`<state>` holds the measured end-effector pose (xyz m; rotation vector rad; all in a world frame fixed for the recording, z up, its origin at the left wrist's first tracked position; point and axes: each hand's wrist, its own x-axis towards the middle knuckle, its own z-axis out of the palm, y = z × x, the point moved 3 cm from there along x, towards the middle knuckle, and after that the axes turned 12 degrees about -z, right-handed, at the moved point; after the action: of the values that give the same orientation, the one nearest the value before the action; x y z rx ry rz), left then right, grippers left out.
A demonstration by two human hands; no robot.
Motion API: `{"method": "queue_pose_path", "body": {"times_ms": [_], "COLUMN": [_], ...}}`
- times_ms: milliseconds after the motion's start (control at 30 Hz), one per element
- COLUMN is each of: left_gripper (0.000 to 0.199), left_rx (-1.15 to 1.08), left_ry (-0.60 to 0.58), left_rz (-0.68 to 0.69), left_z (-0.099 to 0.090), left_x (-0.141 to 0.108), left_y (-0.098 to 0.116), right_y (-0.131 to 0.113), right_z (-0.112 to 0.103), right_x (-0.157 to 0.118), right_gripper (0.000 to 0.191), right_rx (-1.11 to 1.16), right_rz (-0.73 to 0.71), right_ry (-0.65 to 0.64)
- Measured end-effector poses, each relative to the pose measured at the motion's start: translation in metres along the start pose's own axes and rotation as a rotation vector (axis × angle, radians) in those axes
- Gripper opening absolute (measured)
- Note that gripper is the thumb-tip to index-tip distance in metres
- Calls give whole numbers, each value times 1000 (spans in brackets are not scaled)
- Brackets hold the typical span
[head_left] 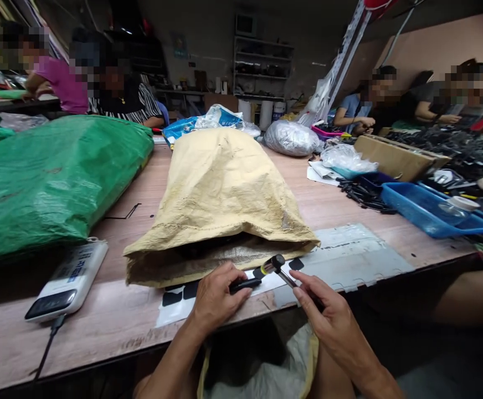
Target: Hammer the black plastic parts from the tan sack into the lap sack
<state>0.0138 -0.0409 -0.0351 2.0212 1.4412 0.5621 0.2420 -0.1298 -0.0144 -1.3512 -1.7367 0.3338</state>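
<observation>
My right hand [327,310] grips the handle of a small mallet [285,276], which has black faces and a yellow band. The mallet's head is over a white strip [272,284] at the table's near edge. My left hand [219,293] is closed on a slim black pen-like piece [246,284], its tip pointing toward the mallet. Black rounded patches [172,298] show along the strip. Just beyond both hands lies a yellow woven sack [225,188] with its mouth facing me. Its dark inside cannot be made out.
A green sack [54,177] and a white power bank [69,282] with a cable lie left. To the right are black pieces [364,194], a blue tray [424,208] and a grey mat [358,257]. Below the edge is another open sack [312,360]. Several people sit farther back.
</observation>
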Motion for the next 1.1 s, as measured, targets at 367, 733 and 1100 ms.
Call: {"method": "queue_pose_path", "body": {"times_ms": [367, 733, 1100], "left_gripper": [14, 16, 16], "left_rx": [-42, -73, -71], "left_ry": [-5, -18, -9], "left_rz": [-38, -46, -60], "left_z": [1, 1, 0], "left_x": [1, 1, 1], "left_y": [-2, -2, -1], "right_y": [-14, -19, -5], "right_z": [10, 23, 21], "right_x": [-9, -12, 3], "right_gripper": [36, 42, 34], "right_rx": [-145, -248, -272], "right_rz": [-122, -209, -162], "right_ry": [-49, -67, -21]}}
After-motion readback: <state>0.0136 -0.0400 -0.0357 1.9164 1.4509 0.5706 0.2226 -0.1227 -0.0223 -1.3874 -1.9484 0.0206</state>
